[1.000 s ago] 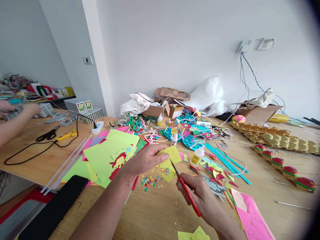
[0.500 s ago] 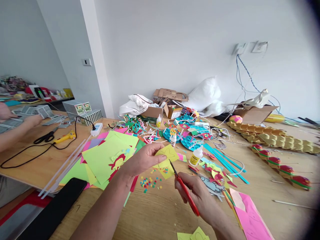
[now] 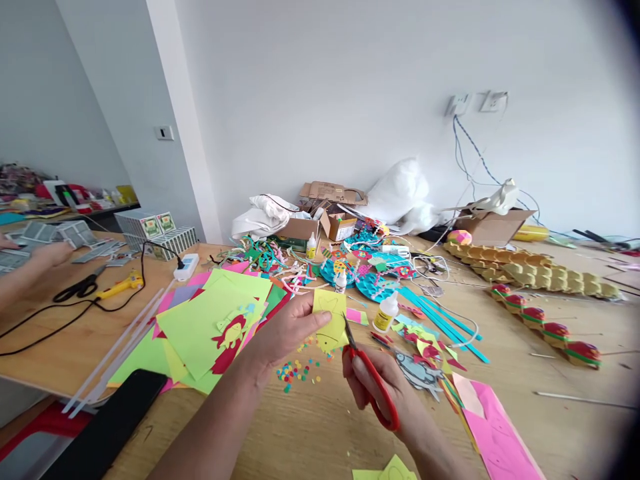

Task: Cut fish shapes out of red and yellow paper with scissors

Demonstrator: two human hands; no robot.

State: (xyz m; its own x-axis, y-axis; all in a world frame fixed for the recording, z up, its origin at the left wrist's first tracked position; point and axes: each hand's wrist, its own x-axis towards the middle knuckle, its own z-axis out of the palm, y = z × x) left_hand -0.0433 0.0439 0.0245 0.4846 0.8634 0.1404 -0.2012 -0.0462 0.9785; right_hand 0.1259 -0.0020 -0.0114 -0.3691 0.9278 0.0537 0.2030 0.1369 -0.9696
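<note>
My left hand (image 3: 295,330) pinches a piece of yellow paper (image 3: 329,337) between thumb and fingers, with drawn lines on its face. In my right hand (image 3: 373,380) are red-handled scissors (image 3: 383,400), their blades at the right edge of the paper. Below the paper lie small round colored paper dots (image 3: 295,373). A white glue bottle (image 3: 386,313) stands just beyond my right hand, and a gray paper fish (image 3: 419,372) lies to its right.
Colored paper sheets (image 3: 200,327) and a black phone-like slab (image 3: 107,427) lie left. Pink paper (image 3: 500,433) and painted egg-carton strips (image 3: 545,327) lie right. Boxes (image 3: 300,233) and craft scraps fill the back. Another person's hand (image 3: 53,257) handles gray pieces at far left.
The yellow paper has turned in my left hand and is now more upright. The scissors' handles have spread wider. The whole view has shifted slightly to the right.
</note>
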